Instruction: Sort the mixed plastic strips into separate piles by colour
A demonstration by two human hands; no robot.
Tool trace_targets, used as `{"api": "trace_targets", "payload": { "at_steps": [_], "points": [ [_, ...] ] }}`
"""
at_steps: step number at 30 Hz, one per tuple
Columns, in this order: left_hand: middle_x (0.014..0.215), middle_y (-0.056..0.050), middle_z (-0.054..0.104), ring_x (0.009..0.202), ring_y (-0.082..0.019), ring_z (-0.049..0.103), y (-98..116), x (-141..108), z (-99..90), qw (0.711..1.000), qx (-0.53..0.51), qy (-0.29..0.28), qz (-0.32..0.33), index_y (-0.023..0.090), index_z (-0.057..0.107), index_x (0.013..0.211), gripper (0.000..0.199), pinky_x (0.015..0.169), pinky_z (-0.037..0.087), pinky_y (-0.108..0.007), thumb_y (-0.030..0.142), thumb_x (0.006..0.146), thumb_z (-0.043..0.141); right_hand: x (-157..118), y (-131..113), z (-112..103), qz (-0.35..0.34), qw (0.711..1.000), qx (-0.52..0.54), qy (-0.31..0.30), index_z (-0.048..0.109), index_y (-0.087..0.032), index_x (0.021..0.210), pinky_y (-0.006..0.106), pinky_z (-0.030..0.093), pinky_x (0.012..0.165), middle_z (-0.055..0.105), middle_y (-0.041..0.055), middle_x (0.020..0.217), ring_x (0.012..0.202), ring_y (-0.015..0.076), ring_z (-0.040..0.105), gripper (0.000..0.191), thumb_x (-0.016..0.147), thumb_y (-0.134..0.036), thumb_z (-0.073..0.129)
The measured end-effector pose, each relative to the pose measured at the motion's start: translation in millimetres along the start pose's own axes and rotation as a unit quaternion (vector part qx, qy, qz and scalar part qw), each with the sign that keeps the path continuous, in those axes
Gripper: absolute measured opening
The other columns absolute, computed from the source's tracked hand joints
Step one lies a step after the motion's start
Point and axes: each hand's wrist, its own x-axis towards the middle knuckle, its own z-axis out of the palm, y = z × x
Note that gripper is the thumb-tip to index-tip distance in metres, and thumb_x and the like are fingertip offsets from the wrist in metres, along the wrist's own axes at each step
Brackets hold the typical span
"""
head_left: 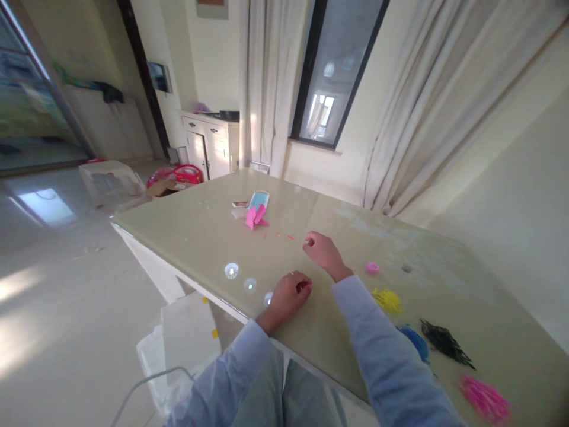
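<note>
My left hand (288, 293) rests at the table's near edge with its fingers curled together; whatever is between them is too small to make out. Farther forward and to the right, my right hand (323, 252) is also closed, thumb against fingers, its contents hidden. Small orange pieces (290, 237) lie just left of my right hand. Beyond them are pink folded pieces (256, 217) beside a blue mask (259, 200). To the right sit a pink ring-shaped roll (372, 268), a yellow bundle (387, 300), a blue bundle (414, 342), a black bundle (446, 341) and a pink bundle (484, 398).
The glossy table (191, 231) carries bright round spots near my left hand. A small brown object (406, 268) lies at the right. A white chair or stool (189, 332) stands below the near edge. Curtains (267, 83) and a white cabinet (217, 145) are behind.
</note>
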Motion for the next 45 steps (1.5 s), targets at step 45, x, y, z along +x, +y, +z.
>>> {"api": "trace_targets", "payload": {
  "at_steps": [45],
  "points": [
    [0.085, -0.006, 0.073, 0.078, -0.018, 0.065, -10, 4, 0.7, 1.0, -0.002, 0.023, 0.007, 0.018, 0.071, 0.084, 0.022, 0.074, 0.049, -0.03, 0.033, 0.084, 0.055, -171, 73, -26, 0.168, 0.76, 0.622, 0.084, 0.065, -0.018, 0.091, 0.018, 0.037, 0.043, 0.062, -0.0045, 0.054, 0.044, 0.0071, 0.05, 0.036, 0.067, -0.038, 0.084]
  ]
}}
